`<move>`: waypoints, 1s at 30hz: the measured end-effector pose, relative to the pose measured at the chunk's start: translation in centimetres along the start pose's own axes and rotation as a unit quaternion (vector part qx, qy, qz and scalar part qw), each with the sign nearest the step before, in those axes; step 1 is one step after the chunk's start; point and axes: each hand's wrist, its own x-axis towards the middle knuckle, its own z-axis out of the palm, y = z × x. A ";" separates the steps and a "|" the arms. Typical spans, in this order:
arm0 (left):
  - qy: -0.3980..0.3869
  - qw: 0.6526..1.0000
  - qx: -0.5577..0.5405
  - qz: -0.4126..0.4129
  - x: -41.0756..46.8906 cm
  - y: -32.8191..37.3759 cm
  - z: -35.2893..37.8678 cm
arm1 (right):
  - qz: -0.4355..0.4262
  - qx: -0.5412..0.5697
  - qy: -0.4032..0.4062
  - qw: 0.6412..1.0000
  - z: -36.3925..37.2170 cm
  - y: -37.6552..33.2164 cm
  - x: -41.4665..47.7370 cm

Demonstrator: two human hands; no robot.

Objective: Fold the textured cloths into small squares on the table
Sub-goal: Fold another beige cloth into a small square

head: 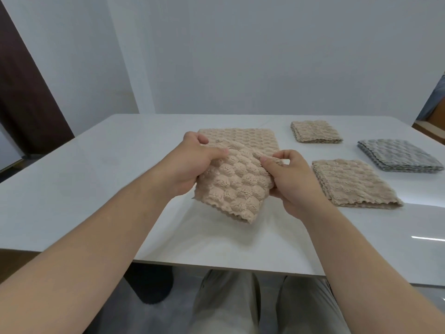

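Note:
A beige bubble-textured cloth (237, 186) hangs lifted above the white table (96, 165), held between both hands. My left hand (192, 162) grips its upper left part, thumb on top. My right hand (291, 182) pinches its upper right edge. Its lower scalloped corner droops toward the table. Behind it lies another beige cloth (255, 138), flat, partly hidden by the held one. To the right lie folded squares: a small beige one (315, 135) at the back, a grey one (399, 157) at far right, a beige one (354, 184) nearer.
The table's front edge runs just above my lap. A dark brown panel (26, 92) stands at the left by the wall. A wooden surface (433, 126) shows past the table's right end.

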 end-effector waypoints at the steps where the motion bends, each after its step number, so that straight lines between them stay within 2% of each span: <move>1: -0.016 1.000 0.009 0.007 -0.1 0.0 0.0 | 0.010 0.005 0.006 1.000 0.0 0.2 0.2; 6: -0.077 0.992 0.073 0.067 -0.3 -0.3 0.0 | 0.025 -0.005 0.031 0.999 -0.1 1.0 1.1; 12: -0.040 0.961 0.240 0.134 0.1 0.6 1.2 | 0.056 0.019 0.040 0.997 -0.2 1.7 1.8; 14: -0.027 0.964 0.234 0.122 0.6 1.7 1.7 | 0.075 0.044 0.026 0.996 -0.1 1.9 1.8; 18: -0.006 0.980 0.192 0.047 3.2 4.5 2.3 | 0.073 0.066 0.021 0.995 0.4 1.9 1.3; 20: 0.003 0.983 0.185 0.017 4.4 5.8 2.2 | 0.024 0.015 0.070 0.997 0.9 1.5 0.1; 22: 0.019 0.980 0.198 0.003 5.2 6.8 2.1 | -0.101 -0.102 0.133 0.981 1.1 1.5 -1.4; 24: 0.033 0.975 0.221 0.003 5.6 7.4 2.2 | -0.242 -0.173 0.158 0.942 1.2 1.5 -2.8; 26: 0.038 0.972 0.231 0.007 5.9 7.7 2.5 | -0.346 -0.221 0.177 0.895 1.3 1.7 -3.3; 30: 0.036 0.970 0.239 -0.001 5.7 8.1 3.1 | -0.417 -0.309 0.188 0.834 1.6 1.2 -2.9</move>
